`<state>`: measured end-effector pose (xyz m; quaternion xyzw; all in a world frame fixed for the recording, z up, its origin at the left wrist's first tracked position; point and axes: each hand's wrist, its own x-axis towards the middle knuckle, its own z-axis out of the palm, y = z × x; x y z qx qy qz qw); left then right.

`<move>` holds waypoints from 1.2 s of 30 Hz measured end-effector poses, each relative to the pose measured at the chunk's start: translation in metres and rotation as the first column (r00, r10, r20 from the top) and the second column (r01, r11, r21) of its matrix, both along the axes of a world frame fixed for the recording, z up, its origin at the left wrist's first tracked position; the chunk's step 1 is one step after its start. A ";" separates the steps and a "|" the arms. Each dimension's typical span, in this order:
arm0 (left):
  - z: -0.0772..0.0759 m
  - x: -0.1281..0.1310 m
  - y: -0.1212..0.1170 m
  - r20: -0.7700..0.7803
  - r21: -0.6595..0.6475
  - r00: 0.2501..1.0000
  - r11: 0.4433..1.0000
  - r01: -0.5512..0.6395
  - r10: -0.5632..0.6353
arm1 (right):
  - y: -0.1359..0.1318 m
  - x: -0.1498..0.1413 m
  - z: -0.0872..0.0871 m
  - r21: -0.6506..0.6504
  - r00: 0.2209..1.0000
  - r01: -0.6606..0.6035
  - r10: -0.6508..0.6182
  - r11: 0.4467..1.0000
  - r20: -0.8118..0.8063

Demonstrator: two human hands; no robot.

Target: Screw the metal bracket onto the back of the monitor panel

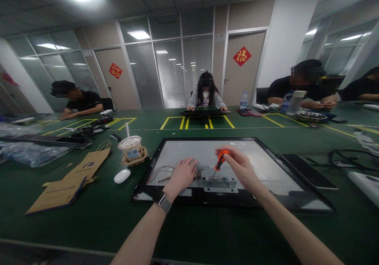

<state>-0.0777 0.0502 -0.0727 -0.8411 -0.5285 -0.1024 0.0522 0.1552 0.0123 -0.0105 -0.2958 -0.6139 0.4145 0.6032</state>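
My right hand (238,164) is closed around the orange and black handle of a screwdriver (220,160). The screwdriver's thin shaft slants down to a metal bracket (220,187) with small parts in it, which lies on the back of a flat display panel (174,148). Just left of the bracket, my left hand (184,173) rests on the panel with its fingers stretched forward. The fingertips are partly hidden, so whether they touch the bracket I cannot tell. Thin wires (164,168) run across the panel beside that hand.
Left of the panel are a white mouse (122,176), a lidded drink cup (130,148) and a brown paper bag (85,166). A dark phone-like slab (308,171) lies at the right. Across the green table, a person (205,93) handles another panel (204,112).
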 end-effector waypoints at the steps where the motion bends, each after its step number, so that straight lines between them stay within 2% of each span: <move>1: 0.000 0.000 0.000 0.004 -0.002 1.000 1.000 0.001 -0.001 | 0.001 0.000 -0.001 -0.001 0.999 0.035 -0.035 0.999 -0.005; 4: 0.000 -0.001 0.000 0.014 -0.009 1.000 1.000 0.005 -0.005 | 0.004 0.001 -0.003 -0.020 0.996 0.079 -0.080 0.997 -0.043; 12: 0.001 0.000 0.000 0.006 -0.011 1.000 1.000 0.016 -0.016 | 0.003 0.001 0.000 -0.005 0.999 -0.044 0.044 0.999 -0.030; 18: -0.002 -0.001 0.002 0.015 -0.011 1.000 1.000 0.005 -0.005 | 0.002 0.001 0.001 0.030 0.995 0.089 -0.090 0.996 0.047; 20: -0.002 -0.001 0.002 0.014 -0.012 1.000 1.000 0.003 -0.003 | 0.002 0.002 0.001 0.027 0.994 0.100 -0.101 0.995 0.047; 32: -0.001 0.000 0.001 -0.016 0.006 1.000 1.000 0.000 0.001 | 0.001 0.002 -0.001 -0.006 0.995 -0.089 0.089 0.996 0.051; 36: -0.001 0.000 0.001 -0.015 0.009 1.000 1.000 0.012 -0.012 | 0.001 0.002 -0.002 -0.008 0.997 -0.081 0.081 0.997 0.009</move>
